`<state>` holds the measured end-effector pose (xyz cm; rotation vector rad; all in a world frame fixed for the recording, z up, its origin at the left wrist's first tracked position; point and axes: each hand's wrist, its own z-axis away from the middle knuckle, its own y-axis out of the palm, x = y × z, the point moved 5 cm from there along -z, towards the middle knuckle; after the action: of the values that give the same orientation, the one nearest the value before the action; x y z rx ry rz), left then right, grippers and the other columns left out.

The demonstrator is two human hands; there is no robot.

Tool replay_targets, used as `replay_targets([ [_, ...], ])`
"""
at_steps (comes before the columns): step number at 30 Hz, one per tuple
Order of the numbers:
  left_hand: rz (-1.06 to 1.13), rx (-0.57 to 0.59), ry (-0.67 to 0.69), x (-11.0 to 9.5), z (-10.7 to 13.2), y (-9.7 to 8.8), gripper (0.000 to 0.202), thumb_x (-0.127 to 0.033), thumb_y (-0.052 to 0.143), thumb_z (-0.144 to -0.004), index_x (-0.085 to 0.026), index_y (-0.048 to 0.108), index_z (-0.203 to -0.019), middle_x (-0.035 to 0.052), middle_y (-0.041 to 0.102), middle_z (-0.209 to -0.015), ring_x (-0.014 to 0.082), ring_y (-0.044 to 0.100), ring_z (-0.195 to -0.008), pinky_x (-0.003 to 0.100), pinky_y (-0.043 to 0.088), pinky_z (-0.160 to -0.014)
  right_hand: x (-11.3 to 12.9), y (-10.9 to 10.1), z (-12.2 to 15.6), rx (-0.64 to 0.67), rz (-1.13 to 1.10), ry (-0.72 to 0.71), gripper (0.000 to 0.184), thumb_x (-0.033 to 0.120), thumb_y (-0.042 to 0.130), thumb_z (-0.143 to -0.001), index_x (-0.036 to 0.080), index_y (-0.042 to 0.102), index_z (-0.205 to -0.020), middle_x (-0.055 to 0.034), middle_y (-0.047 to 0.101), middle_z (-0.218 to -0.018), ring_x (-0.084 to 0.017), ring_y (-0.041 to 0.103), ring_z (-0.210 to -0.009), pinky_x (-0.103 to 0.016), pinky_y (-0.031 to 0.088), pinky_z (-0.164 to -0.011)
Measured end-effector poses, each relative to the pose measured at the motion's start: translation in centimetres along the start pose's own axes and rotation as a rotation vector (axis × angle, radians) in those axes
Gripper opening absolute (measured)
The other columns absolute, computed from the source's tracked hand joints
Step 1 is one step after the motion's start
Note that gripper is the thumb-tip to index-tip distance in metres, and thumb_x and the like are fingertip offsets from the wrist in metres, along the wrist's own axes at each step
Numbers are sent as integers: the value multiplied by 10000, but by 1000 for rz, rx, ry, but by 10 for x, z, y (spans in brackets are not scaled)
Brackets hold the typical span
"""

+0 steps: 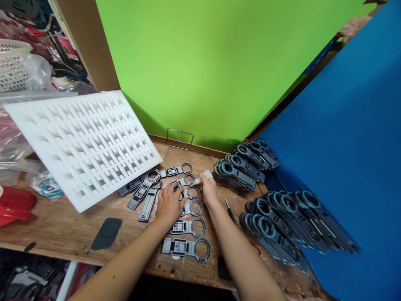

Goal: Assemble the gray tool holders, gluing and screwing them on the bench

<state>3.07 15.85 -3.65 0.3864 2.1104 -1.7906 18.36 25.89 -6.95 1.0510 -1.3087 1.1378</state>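
Observation:
My right hand [209,191] is closed round a small white squeeze bottle [206,174]. The bottle's narrow nozzle [196,181] points left, at the ring end of a grey plastic part [189,179]. Palm down with its fingers spread, my left hand [168,205] lies over the row of flat ring-ended parts and touches them. Below it in the row, two more such parts [181,227] [178,247] show fully, rings to the right. Left of that hand, a few similar parts [148,205] lie overlapping at angles. My left palm hides some of the parts beneath it.
Stacks of dark ring-ended parts [238,171] [275,225] stand on the right beside a blue panel [354,138]. A white slotted foam tray [84,146] leans at left. A screwdriver [231,211], a dark pad [107,233] and a red container [15,205] sit on the wooden table [69,230].

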Motion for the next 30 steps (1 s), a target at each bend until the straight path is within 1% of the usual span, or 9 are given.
replay_targets([
  [6, 7, 11, -1, 0, 0, -1, 300, -358, 583, -826, -315, 605, -1123, 61, 540, -1221, 255, 443, -1164, 443, 307, -995, 0, -13, 0, -91, 42, -7, 263, 461, 555, -719, 216, 474, -668, 58, 497, -522, -143, 477, -544, -242, 368, -530],
  [11, 5, 23, -1, 0, 0, -1, 308, -362, 584, -822, -298, 611, -1122, 68, 540, -1225, 264, 437, -1174, 450, 288, -1016, 3, -22, 6, -139, 88, -22, 270, 466, 559, -708, 202, 501, -697, 30, 553, -613, -153, 497, -612, -255, 387, -598],
  [15, 3, 19, 1, 0, 0, 0, 311, -357, 590, -819, -293, 609, -1123, 69, 543, -1233, 265, 435, -1181, 452, 296, -1009, 9, -28, 13, -146, 124, -42, 265, 458, 554, -711, 198, 508, -703, 26, 561, -660, -152, 492, -634, -262, 392, -644],
  [22, 10, 22, 22, -1, 1, 1, 307, -358, 541, -852, -293, 585, -1149, 29, 514, -1332, 266, 371, -1266, 483, 260, -1034, 17, -36, 28, -158, 181, -40, 283, 478, 543, -723, 197, 514, -705, 18, 562, -664, -157, 490, -633, -265, 385, -639],
  [27, 5, 37, 16, -1, 0, 2, 308, -363, 539, -850, -283, 592, -1142, 25, 480, -1377, 271, 361, -1285, 489, 262, -1039, 23, -40, 38, -153, 207, -21, 270, 457, 597, -697, 193, 539, -702, 12, 582, -659, -164, 498, -638, -266, 378, -628],
  [30, 6, 42, 17, -1, 0, 2, 316, -360, 539, -850, -290, 585, -1155, 17, 465, -1393, 272, 354, -1294, 495, 253, -1046, 23, -43, 41, -158, 186, -1, 271, 448, 637, -671, 193, 546, -682, 12, 585, -646, -165, 504, -641, -266, 377, -618],
])
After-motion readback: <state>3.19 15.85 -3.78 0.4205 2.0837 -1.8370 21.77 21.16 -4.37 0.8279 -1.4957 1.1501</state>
